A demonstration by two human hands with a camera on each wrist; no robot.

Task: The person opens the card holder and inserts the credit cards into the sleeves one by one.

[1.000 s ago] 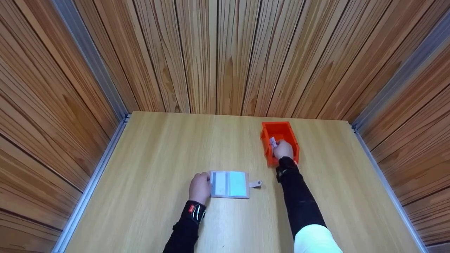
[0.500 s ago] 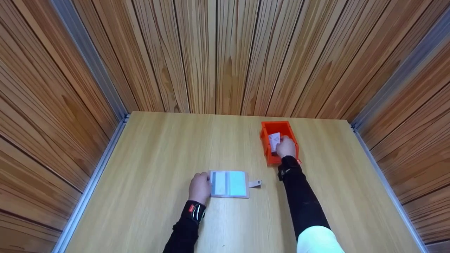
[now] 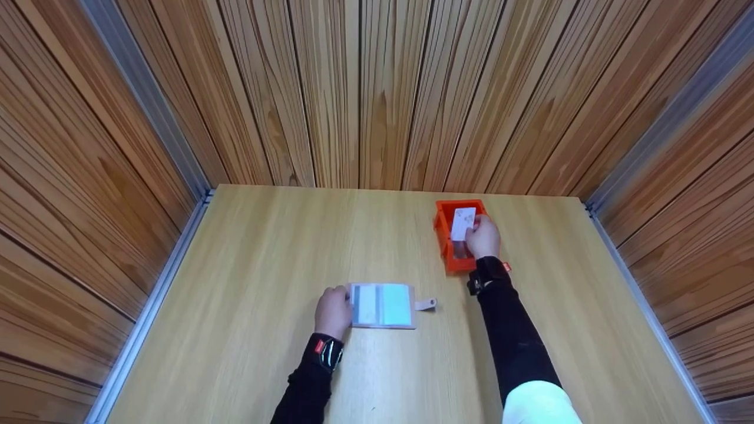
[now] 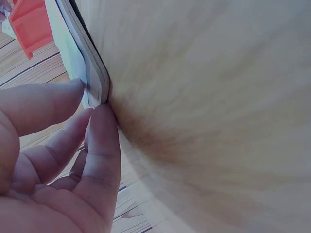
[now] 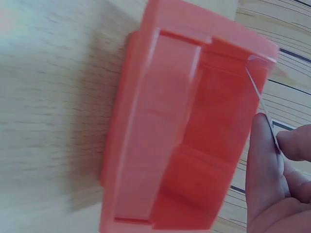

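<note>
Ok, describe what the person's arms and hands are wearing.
Both hands are bare. The left hand has a long black sleeve and a black wrist strap with a small red mark. The right hand has a black forearm sleeve, white cloth near the elbow, and a black wrist strap with red at its edge.

The desk [image 3: 247, 330] is pale wood-grain laminate, smooth and matt, edged by dull grey metal rails [image 3: 150, 306]. The walls [image 3: 377, 88] are darker planked wood with a slight sheen. The orange bin [image 3: 446, 247] looks like smooth moulded plastic. The white card [image 3: 463, 223] seems thin and stiff. The card holder [image 3: 382, 305] has glossy clear plastic sleeves. Black cloth sleeves [image 3: 512, 341] are matt.
</note>
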